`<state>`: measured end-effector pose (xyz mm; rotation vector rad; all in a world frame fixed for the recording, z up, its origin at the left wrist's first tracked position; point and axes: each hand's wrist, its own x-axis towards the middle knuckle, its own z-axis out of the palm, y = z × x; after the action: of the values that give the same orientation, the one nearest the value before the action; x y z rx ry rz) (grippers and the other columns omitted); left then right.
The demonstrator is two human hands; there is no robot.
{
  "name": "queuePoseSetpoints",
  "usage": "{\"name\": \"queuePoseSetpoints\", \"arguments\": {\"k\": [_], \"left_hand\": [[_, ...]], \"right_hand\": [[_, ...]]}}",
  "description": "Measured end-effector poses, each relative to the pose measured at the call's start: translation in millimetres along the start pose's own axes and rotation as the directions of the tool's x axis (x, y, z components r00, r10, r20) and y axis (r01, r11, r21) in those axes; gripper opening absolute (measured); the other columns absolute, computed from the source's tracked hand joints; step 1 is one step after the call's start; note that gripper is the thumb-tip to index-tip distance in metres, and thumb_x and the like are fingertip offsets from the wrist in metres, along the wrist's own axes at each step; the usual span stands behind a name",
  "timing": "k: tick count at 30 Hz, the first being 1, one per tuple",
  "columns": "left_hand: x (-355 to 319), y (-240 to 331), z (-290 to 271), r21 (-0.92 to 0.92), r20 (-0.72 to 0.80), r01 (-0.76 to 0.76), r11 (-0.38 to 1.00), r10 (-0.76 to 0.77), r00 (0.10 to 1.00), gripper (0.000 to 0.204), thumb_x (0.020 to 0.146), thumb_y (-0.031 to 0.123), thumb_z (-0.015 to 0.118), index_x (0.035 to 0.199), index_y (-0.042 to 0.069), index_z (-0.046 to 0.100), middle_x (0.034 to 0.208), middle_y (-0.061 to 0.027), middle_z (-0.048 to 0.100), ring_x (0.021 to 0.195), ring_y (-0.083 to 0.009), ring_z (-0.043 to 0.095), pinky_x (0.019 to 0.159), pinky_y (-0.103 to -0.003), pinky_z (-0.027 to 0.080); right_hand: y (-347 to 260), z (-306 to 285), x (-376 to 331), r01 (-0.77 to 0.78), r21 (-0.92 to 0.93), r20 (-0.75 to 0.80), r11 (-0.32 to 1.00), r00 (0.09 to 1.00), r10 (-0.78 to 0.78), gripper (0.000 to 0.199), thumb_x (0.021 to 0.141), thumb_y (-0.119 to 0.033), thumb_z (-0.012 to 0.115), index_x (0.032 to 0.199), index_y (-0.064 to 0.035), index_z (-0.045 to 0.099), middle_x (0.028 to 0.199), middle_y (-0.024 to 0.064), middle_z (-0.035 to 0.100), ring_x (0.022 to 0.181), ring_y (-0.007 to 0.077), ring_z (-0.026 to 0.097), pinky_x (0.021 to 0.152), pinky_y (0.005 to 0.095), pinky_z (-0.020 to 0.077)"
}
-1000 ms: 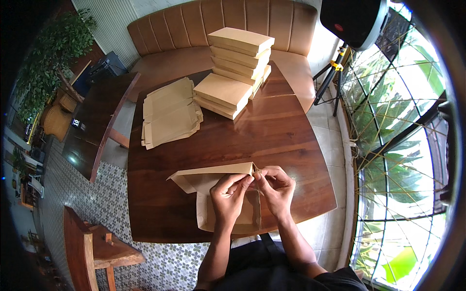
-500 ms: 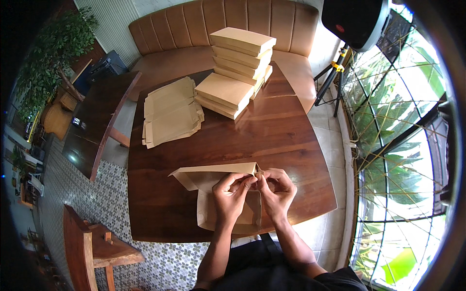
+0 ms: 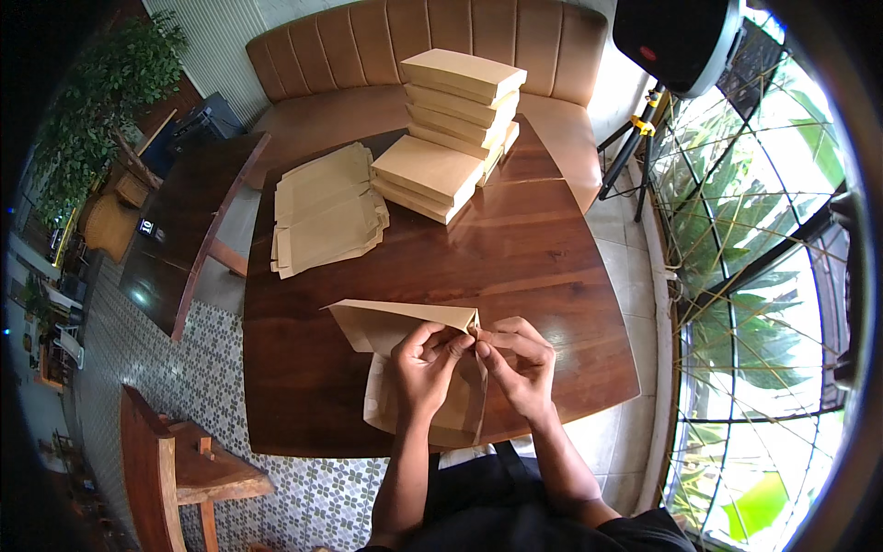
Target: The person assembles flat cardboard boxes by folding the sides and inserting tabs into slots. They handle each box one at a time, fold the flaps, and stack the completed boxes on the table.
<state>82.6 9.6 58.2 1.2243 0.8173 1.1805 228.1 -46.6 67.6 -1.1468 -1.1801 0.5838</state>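
A partly folded brown cardboard box (image 3: 386, 328) lies at the near side of the wooden table, one long panel raised along its far side. My left hand (image 3: 429, 364) pinches the box at its far right corner, thumb and fingers pressed together. On the other side of that same corner, my right hand (image 3: 519, 362) grips the edge between thumb and fingertips, its other fingers curled. The fingertips of both hands meet there and partly hide the corner flaps. Below the hands, the box's tray part reaches toward the table's near edge.
Folded cardboard boxes (image 3: 428, 170) are stacked at the far right of the table (image 3: 515, 258). Flat unfolded cardboard sheets (image 3: 322, 212) lie left of them. A curved brown bench (image 3: 368, 101) runs behind; a speaker on a stand (image 3: 676, 46) and a window are at right.
Both hands and the box corner have shifted slightly left. The raised panel now slopes down more toward the right, and the tray part has turned a little.
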Motion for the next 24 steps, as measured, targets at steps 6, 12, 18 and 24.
{"name": "queuePoseSetpoints", "arguments": {"k": [6, 12, 18, 24], "left_hand": [[4, 2, -3, -0.082, 0.042, 0.062, 0.995, -0.059, 0.997, 0.023, 0.098, 0.002, 0.076, 0.119, -0.006, 0.071, 0.107, -0.0118, 0.076, 0.094, -0.0169, 0.074, 0.084, -0.032, 0.063], [7, 6, 0, -0.154, 0.064, 0.098, 0.983, -0.089, 0.994, 0.019, 0.101, 0.002, 0.071, 0.117, -0.008, 0.069, 0.103, -0.0139, 0.076, 0.084, -0.0187, 0.074, 0.079, -0.031, 0.064], [1, 11, 5, -0.041, 0.041, 0.010, 0.999, -0.009, 0.999, 0.019, 0.101, 0.001, 0.071, 0.118, -0.009, 0.069, 0.106, -0.0145, 0.074, 0.093, -0.0200, 0.075, 0.079, -0.032, 0.065], [-16, 18, 17, 0.005, 0.110, -0.114, 0.993, 0.113, 0.988, 0.037, 0.104, -0.001, 0.066, 0.140, -0.005, 0.063, 0.126, -0.0155, 0.069, 0.110, -0.0200, 0.071, 0.092, -0.034, 0.066]], "right_hand": [[4, 6, -2, -0.148, 0.098, -0.063, 0.984, 0.986, 0.154, 0.015, 0.092, 0.001, 0.080, 0.107, 0.0034, 0.079, 0.101, 0.0109, 0.073, 0.094, 0.0152, 0.069, 0.082, 0.0275, 0.0550], [6, 1, 0, -0.045, -0.008, -0.032, 0.999, 0.998, 0.045, 0.013, 0.092, 0.004, 0.080, 0.104, 0.0034, 0.077, 0.106, 0.0113, 0.072, 0.098, 0.0165, 0.070, 0.087, 0.0289, 0.0572], [4, 5, 1, -0.137, 0.177, -0.106, 0.975, 0.982, 0.157, 0.013, 0.090, -0.001, 0.083, 0.102, 0.0001, 0.079, 0.103, 0.0108, 0.077, 0.098, 0.0180, 0.072, 0.084, 0.0311, 0.0578], [3, 1, 0, -0.160, 0.135, -0.115, 0.978, 0.978, 0.176, 0.012, 0.092, 0.002, 0.080, 0.104, 0.0034, 0.076, 0.107, 0.0096, 0.072, 0.100, 0.0157, 0.070, 0.088, 0.0292, 0.0572]]}}
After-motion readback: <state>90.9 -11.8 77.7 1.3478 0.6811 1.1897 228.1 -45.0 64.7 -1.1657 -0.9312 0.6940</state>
